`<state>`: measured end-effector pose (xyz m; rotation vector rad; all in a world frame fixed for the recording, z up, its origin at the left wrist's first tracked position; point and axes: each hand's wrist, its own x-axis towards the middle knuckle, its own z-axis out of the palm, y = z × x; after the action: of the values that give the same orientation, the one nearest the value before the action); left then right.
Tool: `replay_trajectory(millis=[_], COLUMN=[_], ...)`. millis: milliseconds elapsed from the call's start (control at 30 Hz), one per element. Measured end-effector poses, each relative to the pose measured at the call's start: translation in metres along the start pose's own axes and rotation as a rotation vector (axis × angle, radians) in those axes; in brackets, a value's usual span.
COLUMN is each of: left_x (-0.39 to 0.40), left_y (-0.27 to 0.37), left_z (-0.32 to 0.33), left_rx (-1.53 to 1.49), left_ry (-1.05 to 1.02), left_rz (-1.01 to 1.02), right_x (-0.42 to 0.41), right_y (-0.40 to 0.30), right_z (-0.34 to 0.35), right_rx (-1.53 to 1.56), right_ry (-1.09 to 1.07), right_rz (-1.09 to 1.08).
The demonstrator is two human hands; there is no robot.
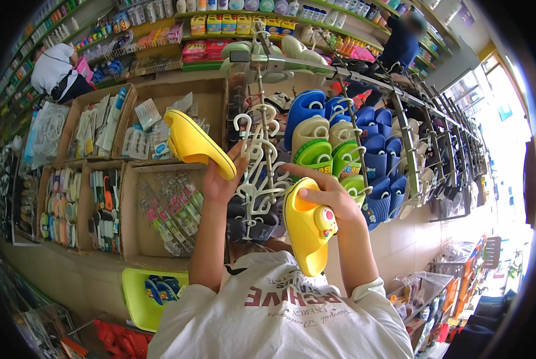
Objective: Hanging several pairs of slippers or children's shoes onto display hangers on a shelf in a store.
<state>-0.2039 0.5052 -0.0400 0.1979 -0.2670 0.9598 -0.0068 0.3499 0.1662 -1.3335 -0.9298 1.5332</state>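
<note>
My left hand (223, 177) holds a yellow slide sandal (200, 141) by one end, its other end pointing up and left over the cardboard trays. In my right hand (328, 195) is a second yellow slide sandal (306, 224), its strap bearing a cartoon figure; it hangs before my chest. Several white plastic shoe hangers (259, 166) hang on the metal display rack (272, 63) between my hands, and the fingers of both hands are close to them. Whether the fingers touch the hangers I cannot tell. Blue slides (306, 112) and green slides (315, 157) hang just right of the hangers.
Cardboard trays (131, 211) with small packaged goods and brushes stand at the left. A lime-green tub (138, 305) holding blue slides is below them. Behind are shelves of bottles (227, 24). One person (55, 69) is at the upper left, another (400, 45) at the upper right.
</note>
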Motion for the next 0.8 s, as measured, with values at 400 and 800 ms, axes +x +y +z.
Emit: replay_trajectory(millis=[400, 800], left_x=[-0.001, 0.009], left_y=[0.001, 0.004], left_z=[-0.010, 0.011], left_rx=[0.014, -0.003], left_ry=[-0.015, 0.039], left_rz=[0.010, 0.027], right_x=[-0.007, 0.054], right_y=[-0.027, -0.051], right_z=[-0.004, -0.021], right_rx=[0.090, 0.273], right_ry=[0.046, -0.006], right_rz=[-0.203, -0.079])
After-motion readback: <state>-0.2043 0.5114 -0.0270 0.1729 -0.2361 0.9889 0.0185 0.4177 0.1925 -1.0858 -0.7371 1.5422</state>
